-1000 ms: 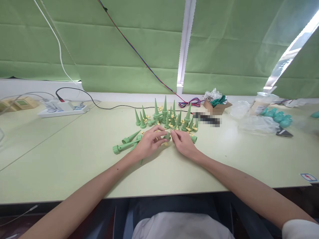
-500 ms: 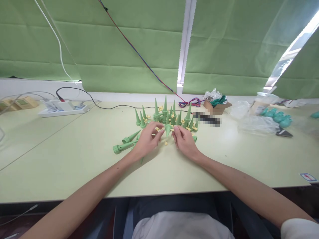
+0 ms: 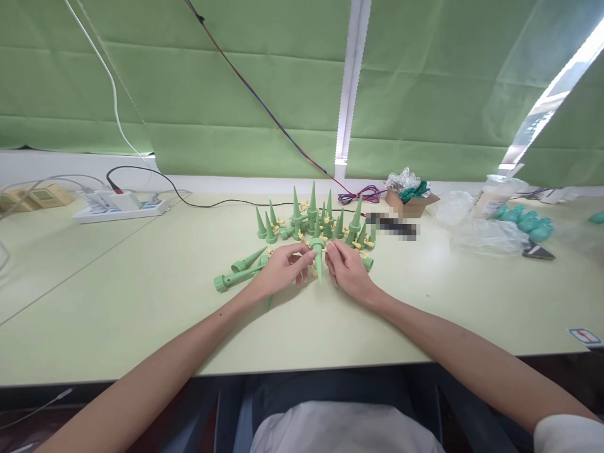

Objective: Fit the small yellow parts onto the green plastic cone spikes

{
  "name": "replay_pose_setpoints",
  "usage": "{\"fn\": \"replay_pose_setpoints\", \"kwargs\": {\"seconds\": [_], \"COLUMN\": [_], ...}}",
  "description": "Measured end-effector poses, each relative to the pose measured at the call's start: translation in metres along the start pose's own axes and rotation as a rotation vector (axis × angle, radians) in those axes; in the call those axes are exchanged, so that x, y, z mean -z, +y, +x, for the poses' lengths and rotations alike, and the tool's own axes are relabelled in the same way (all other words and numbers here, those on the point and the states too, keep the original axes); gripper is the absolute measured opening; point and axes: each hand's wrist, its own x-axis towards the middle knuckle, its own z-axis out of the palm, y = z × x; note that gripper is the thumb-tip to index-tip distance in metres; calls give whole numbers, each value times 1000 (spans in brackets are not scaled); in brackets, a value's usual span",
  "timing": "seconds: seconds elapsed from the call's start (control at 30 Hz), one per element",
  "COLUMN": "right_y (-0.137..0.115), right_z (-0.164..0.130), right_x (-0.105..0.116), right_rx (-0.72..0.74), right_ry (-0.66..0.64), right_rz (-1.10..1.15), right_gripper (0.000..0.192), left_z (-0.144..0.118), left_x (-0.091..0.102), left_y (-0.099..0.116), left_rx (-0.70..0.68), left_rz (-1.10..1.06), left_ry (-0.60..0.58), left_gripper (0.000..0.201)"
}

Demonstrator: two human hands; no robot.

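Both of my hands meet at the table's middle around one green plastic cone spike (image 3: 319, 259), held tip down. My left hand (image 3: 282, 270) pinches its wide top from the left, and my right hand (image 3: 348, 270) pinches it from the right. Just behind them stands a cluster of several upright green spikes (image 3: 312, 217) with small yellow pieces among them. More green spikes lie flat (image 3: 236, 272) to the left of my left hand. A small yellow piece (image 3: 313, 272) rests on the table between my hands.
A white power strip (image 3: 117, 207) with a black cable sits far left. Red-blue wires (image 3: 358, 194), a small cardboard box (image 3: 411, 200), plastic bags (image 3: 481, 234) and teal parts (image 3: 526, 221) lie at the back right. The table's front edge (image 3: 302, 368) runs close to my body.
The spike between my hands has turned from lying low to hanging tip down, and both hands have closed in on its top.
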Motion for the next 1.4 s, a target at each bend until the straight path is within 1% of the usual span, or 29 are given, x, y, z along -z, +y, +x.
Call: {"fn": "replay_pose_setpoints", "kwargs": {"seconds": [0.13,0.33,0.53,0.8,1.23,1.4], "right_y": [2,3,-1,-4,-5,-6], "right_z": [0,0,0,-1,0,-1], "right_x": [-1,-1,-1,0,1,-1], "right_rx": [-19,-31,-31,9,49,46], "right_ry": [-19,-30,-44,-26,5,16], "right_rz": [23,58,21,-33,-111,-72], "right_gripper": [44,46,47,50,49,45], "left_z": [0,0,1,0,1,2], "left_x": [-1,-1,-1,-1,-3,-4], "left_y": [-2,-4,-3,-6,-9,-6], "left_rx": [-10,-95,-148,-222,-351,-369], "left_rz": [47,126,170,233,296,346], "left_ry": [29,62,88,129,158,224], "left_gripper": [35,35,34,34,33,32]}}
